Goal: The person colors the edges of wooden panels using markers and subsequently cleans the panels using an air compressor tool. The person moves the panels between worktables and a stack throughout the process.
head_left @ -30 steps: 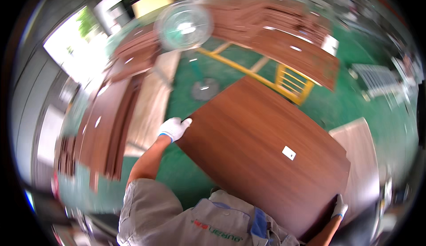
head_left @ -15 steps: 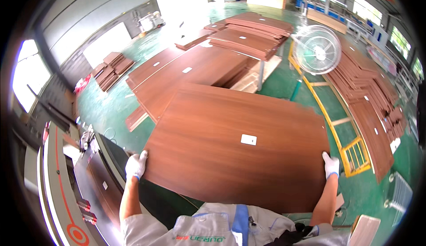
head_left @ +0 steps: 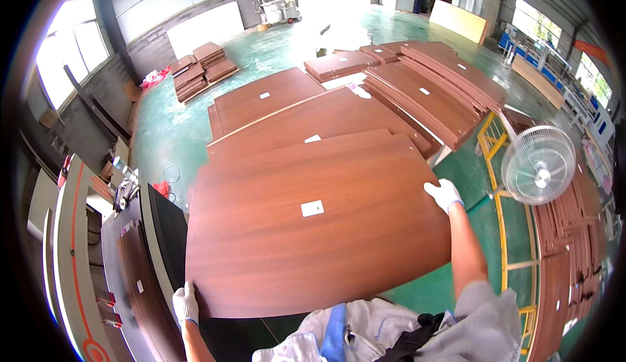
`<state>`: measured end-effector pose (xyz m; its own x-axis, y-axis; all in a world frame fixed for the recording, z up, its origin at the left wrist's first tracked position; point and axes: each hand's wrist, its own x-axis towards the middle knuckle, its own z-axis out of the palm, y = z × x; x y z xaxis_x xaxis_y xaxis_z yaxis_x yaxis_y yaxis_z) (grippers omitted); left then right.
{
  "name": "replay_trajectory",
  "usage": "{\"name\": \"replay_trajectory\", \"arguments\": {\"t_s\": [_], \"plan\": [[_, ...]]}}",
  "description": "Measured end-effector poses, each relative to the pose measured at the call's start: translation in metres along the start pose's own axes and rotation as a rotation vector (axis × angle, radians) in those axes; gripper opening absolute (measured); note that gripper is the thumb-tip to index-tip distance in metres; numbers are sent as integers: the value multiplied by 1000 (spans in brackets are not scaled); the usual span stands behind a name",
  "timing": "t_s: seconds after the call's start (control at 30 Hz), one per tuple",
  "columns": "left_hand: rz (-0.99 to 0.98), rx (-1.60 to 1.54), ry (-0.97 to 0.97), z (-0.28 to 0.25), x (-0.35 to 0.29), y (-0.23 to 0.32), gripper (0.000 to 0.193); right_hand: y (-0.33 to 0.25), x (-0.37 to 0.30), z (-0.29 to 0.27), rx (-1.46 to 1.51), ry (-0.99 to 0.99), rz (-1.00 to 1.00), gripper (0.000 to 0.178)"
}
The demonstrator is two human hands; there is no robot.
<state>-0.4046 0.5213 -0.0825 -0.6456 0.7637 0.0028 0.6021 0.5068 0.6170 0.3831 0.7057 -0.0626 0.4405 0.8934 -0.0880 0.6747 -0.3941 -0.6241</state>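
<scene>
A large reddish-brown wood-grain panel (head_left: 261, 244) with a white label (head_left: 312, 209) is held out in front of me. My left hand (head_left: 186, 303), in a white glove, grips its near left corner. On the right edge, farther up, my gloved right hand (head_left: 445, 194) is closed round the board; the fingers under it are hidden. Beyond the panel's far edge lies a stack of similar brown panels (head_left: 287, 127), partly covered by the held one. Whether the two touch I cannot tell.
At my left stands a grey machine (head_left: 68, 244) with an orange stripe, another panel (head_left: 140, 277) on it. A round fan (head_left: 538, 165) and a yellow frame (head_left: 501, 231) stand at the right. More panel stacks (head_left: 430, 91) lie beyond, and a smaller pile (head_left: 203, 72) sits far left.
My view has swung to the right. The held panel has turned, its right end going farther from me, and now overlaps the stack. My right hand has moved forward; both hands keep their grip.
</scene>
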Motion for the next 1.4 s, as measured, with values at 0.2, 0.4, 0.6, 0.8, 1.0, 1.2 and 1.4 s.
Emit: {"name": "replay_trajectory", "arguments": {"t_s": [0.2, 0.4, 0.6, 0.8, 1.0, 1.2, 1.4], "plan": [[1, 50, 29, 48, 11, 115, 49, -93, 199, 13, -340, -97, -1, 86], [-62, -30, 150, 155, 0, 103, 43, -95, 239, 71, -418, 36, 14, 108], [-54, 27, 180, 169, 24, 126, 46, -102, 268, 72, -406, 47, -32, 107], [458, 410, 53, 167, 44, 211, 51, -68, 221, 102, -541, 468, -382, 71], [1392, 331, -584, 296, -5, 381, 86, -52, -22, 109, -121, 285, -577, 58], [1837, 203, -672, 449, -46, 522, 87, 121, -235, 156, -72, -477, 679, 57], [1872, 286, -1131, 510, -262, 561, 73, 180, -480, 142, 206, 524, 1316, 63]]}}
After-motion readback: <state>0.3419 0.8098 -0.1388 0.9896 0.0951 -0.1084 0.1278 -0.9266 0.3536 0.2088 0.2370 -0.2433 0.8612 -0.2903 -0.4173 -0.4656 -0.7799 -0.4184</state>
